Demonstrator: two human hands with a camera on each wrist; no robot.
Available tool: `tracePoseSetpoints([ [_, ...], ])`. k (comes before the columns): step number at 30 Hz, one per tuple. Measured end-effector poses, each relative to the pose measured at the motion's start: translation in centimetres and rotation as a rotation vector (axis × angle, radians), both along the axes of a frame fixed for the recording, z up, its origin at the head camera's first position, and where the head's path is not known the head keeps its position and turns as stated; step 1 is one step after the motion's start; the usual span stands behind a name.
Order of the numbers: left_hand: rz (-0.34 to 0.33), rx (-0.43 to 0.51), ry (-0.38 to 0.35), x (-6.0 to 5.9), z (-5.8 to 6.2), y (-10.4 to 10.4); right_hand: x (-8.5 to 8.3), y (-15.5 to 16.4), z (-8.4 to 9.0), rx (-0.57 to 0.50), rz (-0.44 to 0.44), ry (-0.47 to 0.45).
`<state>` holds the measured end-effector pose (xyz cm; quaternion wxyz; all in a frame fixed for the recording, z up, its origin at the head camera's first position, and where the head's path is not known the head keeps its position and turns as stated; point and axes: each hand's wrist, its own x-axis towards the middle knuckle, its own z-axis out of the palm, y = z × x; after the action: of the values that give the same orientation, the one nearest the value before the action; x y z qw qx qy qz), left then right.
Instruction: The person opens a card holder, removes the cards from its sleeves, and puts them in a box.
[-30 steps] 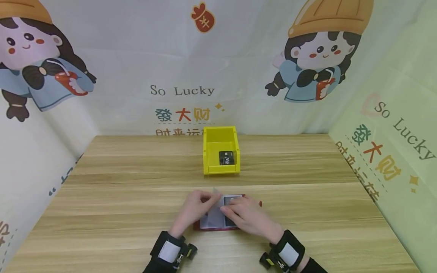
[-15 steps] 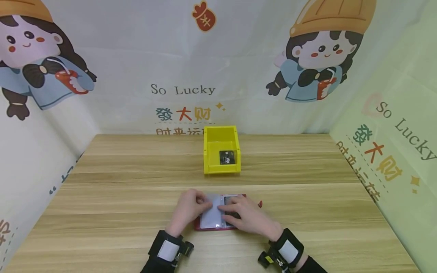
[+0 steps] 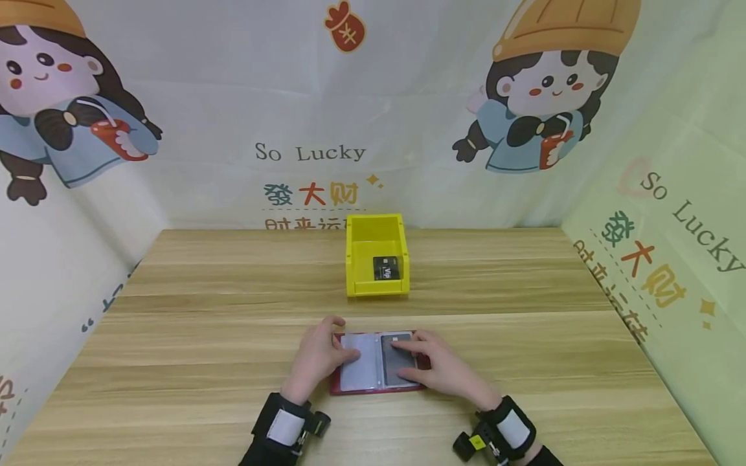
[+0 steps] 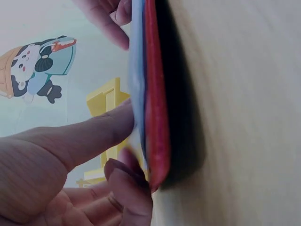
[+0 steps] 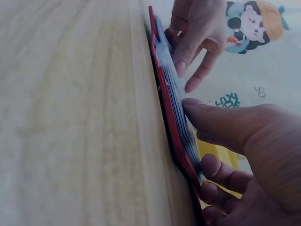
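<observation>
Red card holder [image 3: 377, 361] lies open on desk [image 3: 524, 349], near side of yellow bin [image 3: 377, 255]. Left hand [image 3: 317, 356] and right hand [image 3: 445, 369] press pages with straight fingers; risk: clear sleeve springs shut or holder slides if pressure slips.

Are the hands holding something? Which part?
Both hands press a red card holder open on the table. The left hand rests on its left page, the right hand on the dark card in its right page.

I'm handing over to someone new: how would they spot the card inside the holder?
On the wooden table, in front of the yellow bin, lies an open red card holder under both hands. The dark card fills its right sleeve; the left sleeve looks pale and blank.
</observation>
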<state>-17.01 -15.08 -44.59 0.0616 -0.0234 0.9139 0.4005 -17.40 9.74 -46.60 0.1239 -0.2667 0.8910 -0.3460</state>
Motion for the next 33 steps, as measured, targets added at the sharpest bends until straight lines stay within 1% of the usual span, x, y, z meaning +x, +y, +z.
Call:
tracePoseSetpoints([
  [3,0.005,-0.009,0.001,0.1,0.2,0.1,0.0,0.3,-0.3,-0.019,-0.023,-0.018],
  [5,-0.003,-0.022,0.015,0.3,0.4,0.2,0.0,0.3,-0.5,-0.027,-0.034,-0.027],
  [8,-0.026,-0.069,0.065,0.6,0.8,0.6,0.0,0.3,-0.6,-0.040,-0.038,-0.020],
  [11,-0.064,-0.123,0.143,0.7,0.8,1.2,0.1,0.2,-0.7,-0.039,-0.047,0.001],
  [13,-0.090,-0.148,0.182,0.8,0.7,1.7,0.1,0.2,-0.8,-0.032,-0.060,0.012],
  [17,-0.156,-0.172,0.236,0.9,0.8,2.9,0.2,0.1,-0.9,-0.020,-0.083,0.047],
  [19,-0.185,-0.173,0.247,0.8,0.9,3.5,0.2,0.2,-1.0,-0.021,-0.092,0.060],
  [22,-0.219,-0.160,0.238,0.7,1.2,4.3,0.2,0.3,-1.2,-0.028,-0.093,0.070],
  [26,-0.230,-0.137,0.148,0.6,1.4,5.1,0.1,0.3,-1.4,-0.030,-0.088,0.093],
  [29,-0.214,-0.141,0.084,0.5,1.3,5.5,0.1,0.4,-1.7,-0.029,-0.085,0.124],
  [33,-0.188,-0.148,0.051,0.4,1.1,5.6,0.0,0.5,-2.0,-0.032,-0.089,0.161],
])
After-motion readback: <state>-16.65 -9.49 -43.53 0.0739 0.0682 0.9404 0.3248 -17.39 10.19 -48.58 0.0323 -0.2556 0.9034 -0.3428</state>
